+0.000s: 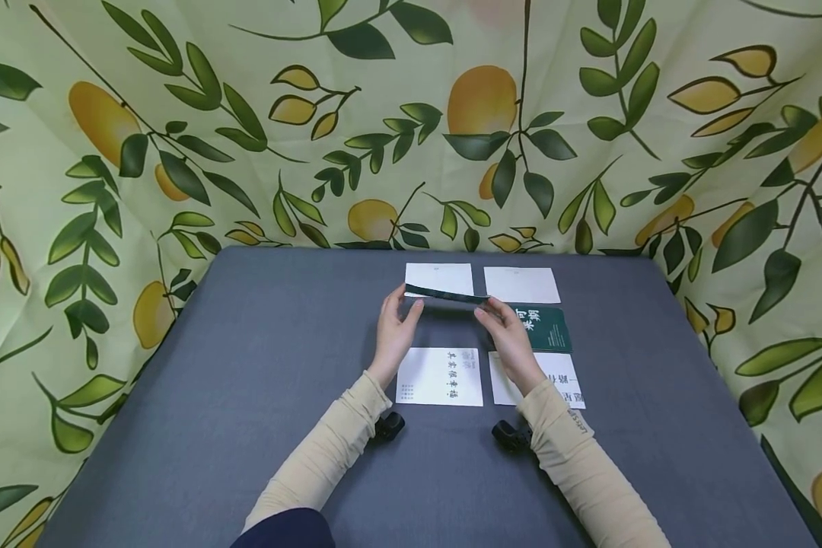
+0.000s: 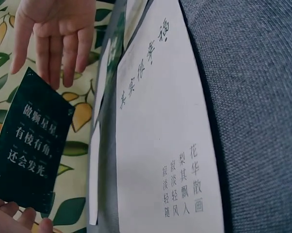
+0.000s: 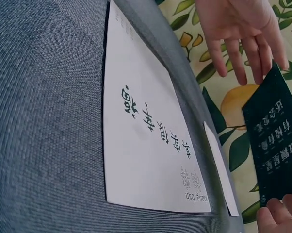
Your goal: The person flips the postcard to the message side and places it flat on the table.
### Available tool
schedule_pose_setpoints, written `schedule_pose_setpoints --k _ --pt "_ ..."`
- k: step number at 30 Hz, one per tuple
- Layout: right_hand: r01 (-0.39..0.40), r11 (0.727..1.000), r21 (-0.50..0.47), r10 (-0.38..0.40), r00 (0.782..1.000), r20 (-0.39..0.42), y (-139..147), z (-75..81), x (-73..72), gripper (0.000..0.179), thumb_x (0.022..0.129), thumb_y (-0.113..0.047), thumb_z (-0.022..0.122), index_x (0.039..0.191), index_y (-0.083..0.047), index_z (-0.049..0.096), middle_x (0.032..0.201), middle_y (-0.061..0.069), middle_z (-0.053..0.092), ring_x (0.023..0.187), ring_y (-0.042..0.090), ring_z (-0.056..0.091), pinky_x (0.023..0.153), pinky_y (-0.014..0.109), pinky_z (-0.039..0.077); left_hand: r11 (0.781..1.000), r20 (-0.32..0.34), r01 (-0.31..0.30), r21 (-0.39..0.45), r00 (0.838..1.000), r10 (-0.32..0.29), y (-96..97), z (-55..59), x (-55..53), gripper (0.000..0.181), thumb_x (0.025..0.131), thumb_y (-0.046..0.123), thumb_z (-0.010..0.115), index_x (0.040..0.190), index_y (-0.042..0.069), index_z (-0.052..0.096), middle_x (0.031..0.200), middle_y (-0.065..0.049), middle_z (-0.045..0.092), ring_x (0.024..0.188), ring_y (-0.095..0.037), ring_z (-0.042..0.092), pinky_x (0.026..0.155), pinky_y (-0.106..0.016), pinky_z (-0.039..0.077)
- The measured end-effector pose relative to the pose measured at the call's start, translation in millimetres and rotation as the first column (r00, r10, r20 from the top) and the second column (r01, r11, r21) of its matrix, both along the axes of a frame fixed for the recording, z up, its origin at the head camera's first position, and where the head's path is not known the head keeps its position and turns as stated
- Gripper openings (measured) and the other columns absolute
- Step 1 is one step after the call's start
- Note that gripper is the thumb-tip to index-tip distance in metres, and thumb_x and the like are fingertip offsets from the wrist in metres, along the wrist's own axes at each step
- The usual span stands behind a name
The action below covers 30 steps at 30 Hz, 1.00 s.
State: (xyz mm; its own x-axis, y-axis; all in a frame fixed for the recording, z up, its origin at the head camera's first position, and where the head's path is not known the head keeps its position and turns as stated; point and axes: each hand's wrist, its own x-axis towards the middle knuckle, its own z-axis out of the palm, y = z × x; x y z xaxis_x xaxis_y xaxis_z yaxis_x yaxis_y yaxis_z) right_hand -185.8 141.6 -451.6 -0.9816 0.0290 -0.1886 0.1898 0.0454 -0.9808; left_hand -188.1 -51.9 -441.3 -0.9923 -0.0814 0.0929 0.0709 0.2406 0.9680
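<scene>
A dark green card (image 1: 445, 293) with white lettering is held up between the two hands, nearly edge-on in the head view. My left hand (image 1: 393, 331) grips its left end, and my right hand (image 1: 508, 339) pinches its right end. The left wrist view shows the printed face of this green card (image 2: 32, 141), with the right hand (image 2: 58, 39) at its upper corner. From the right wrist, the left hand (image 3: 240, 34) has long, extended fingers near the top corner. Below the hands lies a white card (image 1: 440, 377) with dark characters.
Behind the held card lie two white cards, one at left (image 1: 428, 274) and one at right (image 1: 523, 285). A second green card (image 1: 551, 329) lies beside the right hand. Another white card (image 1: 565, 380) is partly covered by the right arm. Patterned cloth (image 1: 411, 183) rises behind the grey table (image 1: 281, 335).
</scene>
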Motion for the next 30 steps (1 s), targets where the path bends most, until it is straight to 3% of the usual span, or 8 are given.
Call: schedule_pose_setpoints --k 7,11,16,21,26,30 --pt "0.001 1.000 -0.020 -0.002 1.000 -0.030 -1.0 -1.4 0.3 0.064 0.093 -0.036 0.055 0.147 -0.017 0.028 0.155 0.005 0.022 0.143 0.022 0.023 0.116 0.036 0.024 0.991 -0.004 -0.046 0.122 0.999 0.047 0.0 -2.8 -1.3 0.048 0.092 0.035 0.057 0.130 0.009 0.044 0.143 -0.008 0.043 0.133 -0.026 0.042 0.108 -0.043 0.036" --pt "0.024 0.999 -0.031 -0.025 0.999 -0.038 -1.3 -3.2 0.4 0.058 0.094 -0.034 0.054 0.146 -0.020 0.031 0.155 0.000 0.022 0.142 0.019 0.024 0.116 0.035 0.024 0.979 0.005 -0.081 0.186 0.997 0.081 1.1 -4.5 -1.4 0.041 0.091 0.029 0.059 0.122 0.005 0.046 0.142 -0.009 0.046 0.132 -0.023 0.044 0.107 -0.038 0.038" --pt "0.040 0.998 -0.044 -0.041 0.998 -0.037 -0.6 -5.5 -0.3 0.054 0.096 -0.027 0.051 0.145 -0.020 0.032 0.153 -0.001 0.028 0.141 0.017 0.029 0.115 0.034 0.025 0.976 0.043 -0.110 0.189 0.994 0.104 -0.4 -6.8 -2.6 0.035 0.089 0.019 0.063 0.118 0.004 0.049 0.139 -0.012 0.049 0.128 -0.025 0.048 0.104 -0.036 0.041" --pt "0.054 0.997 -0.051 -0.057 0.996 -0.063 -0.6 -7.7 -1.5 0.051 0.095 -0.020 0.052 0.143 -0.014 0.037 0.151 0.003 0.034 0.140 0.018 0.031 0.114 0.033 0.027 0.984 0.074 -0.118 0.130 0.991 0.109 -5.9 -11.9 -6.0 0.043 0.086 0.016 0.066 0.124 0.005 0.049 0.132 -0.014 0.055 0.122 -0.027 0.053 0.100 -0.036 0.045" --pt "0.043 0.999 0.017 -0.042 0.997 -0.061 -1.7 -10.0 -3.0 0.051 0.093 -0.017 0.051 0.142 -0.014 0.039 0.148 0.007 0.039 0.137 0.019 0.036 0.111 0.031 0.032 0.995 0.013 -0.096 -0.019 0.995 0.096 -13.9 -17.0 -11.5 0.050 0.083 0.013 0.069 0.129 0.003 0.051 0.122 -0.015 0.060 0.111 -0.026 0.058 0.095 -0.036 0.048" --pt "0.033 0.996 0.088 -0.029 0.999 -0.046 -3.6 -7.4 -3.5 0.054 0.091 -0.016 0.055 0.142 -0.012 0.038 0.138 0.013 0.048 0.124 0.023 0.049 0.103 0.029 0.042 0.987 -0.030 -0.063 -0.146 0.998 0.059 -18.5 -18.5 -12.4 0.050 0.081 0.009 0.070 0.127 -0.002 0.054 0.114 -0.018 0.062 0.101 -0.028 0.060 0.090 -0.037 0.050"
